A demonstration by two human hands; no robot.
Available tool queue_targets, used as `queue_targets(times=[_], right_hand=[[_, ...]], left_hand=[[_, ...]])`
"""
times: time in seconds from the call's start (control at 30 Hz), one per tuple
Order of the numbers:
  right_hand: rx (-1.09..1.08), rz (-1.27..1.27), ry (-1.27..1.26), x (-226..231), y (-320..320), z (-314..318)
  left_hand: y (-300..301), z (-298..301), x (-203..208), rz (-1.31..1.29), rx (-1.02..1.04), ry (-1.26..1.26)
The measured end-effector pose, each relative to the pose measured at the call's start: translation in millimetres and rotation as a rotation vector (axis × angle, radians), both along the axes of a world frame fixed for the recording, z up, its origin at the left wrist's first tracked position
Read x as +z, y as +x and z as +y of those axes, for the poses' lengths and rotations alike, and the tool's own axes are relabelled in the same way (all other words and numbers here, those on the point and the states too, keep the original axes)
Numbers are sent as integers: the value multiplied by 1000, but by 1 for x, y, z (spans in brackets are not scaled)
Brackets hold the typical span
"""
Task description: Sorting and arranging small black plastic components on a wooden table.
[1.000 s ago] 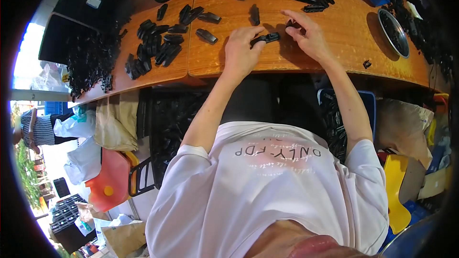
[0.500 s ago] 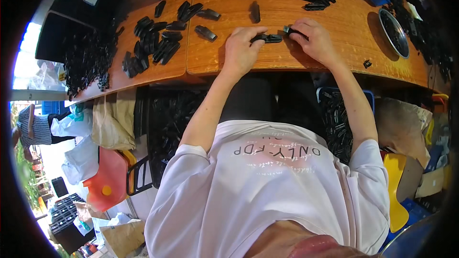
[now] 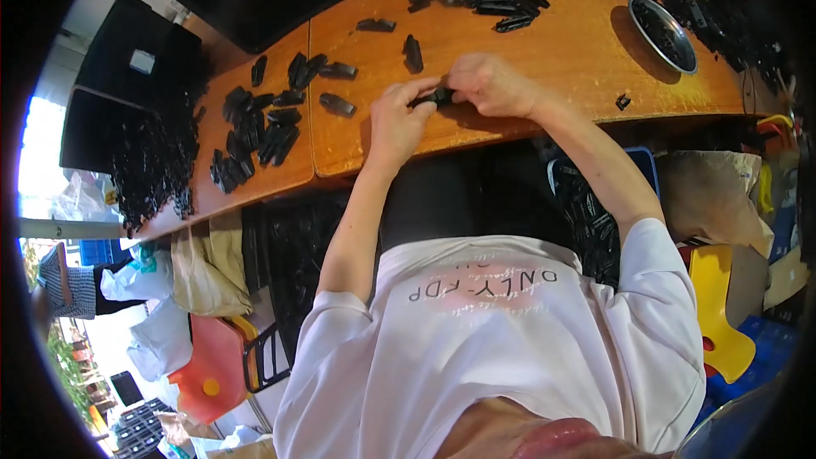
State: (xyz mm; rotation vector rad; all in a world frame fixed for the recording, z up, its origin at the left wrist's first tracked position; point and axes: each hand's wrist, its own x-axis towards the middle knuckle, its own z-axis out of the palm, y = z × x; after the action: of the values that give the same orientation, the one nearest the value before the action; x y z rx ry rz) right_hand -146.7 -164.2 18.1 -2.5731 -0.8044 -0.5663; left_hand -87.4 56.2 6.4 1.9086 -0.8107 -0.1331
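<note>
Close to the table's near edge, my left hand (image 3: 398,125) is closed around a long black plastic part (image 3: 437,98). My right hand (image 3: 490,87) meets it from the right, fingers curled tight at that part's other end. Whatever small piece sits inside the right fingers is hidden by them. A similar black part (image 3: 413,53) lies just beyond my hands, and another black part (image 3: 337,104) rests to their left.
A heap of black parts (image 3: 274,138) covers the table's left side, with a larger pile of small pieces (image 3: 157,153) farther left. More parts (image 3: 514,8) lie at the back. At right stand a metal bowl (image 3: 690,64) and a tiny black piece (image 3: 623,102).
My right hand has come leftward to the part in my left hand, closing the gap between them. The small black piece that showed in my right fingers is now hidden. The whole view has shifted.
</note>
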Motion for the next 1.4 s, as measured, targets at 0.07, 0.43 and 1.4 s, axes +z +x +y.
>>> queue_targets(times=[0.07,0.43,1.4], right_hand=[[-22,2,3,-5,1,1],[-859,-315,70,-26,9,-159],[-463,-50,116,-8,-55,-23]], left_hand=[[0,-2,-3,-3,-2,-46],[19,60,11,-885,464,352],[12,-3,-4,-79,36,-11]])
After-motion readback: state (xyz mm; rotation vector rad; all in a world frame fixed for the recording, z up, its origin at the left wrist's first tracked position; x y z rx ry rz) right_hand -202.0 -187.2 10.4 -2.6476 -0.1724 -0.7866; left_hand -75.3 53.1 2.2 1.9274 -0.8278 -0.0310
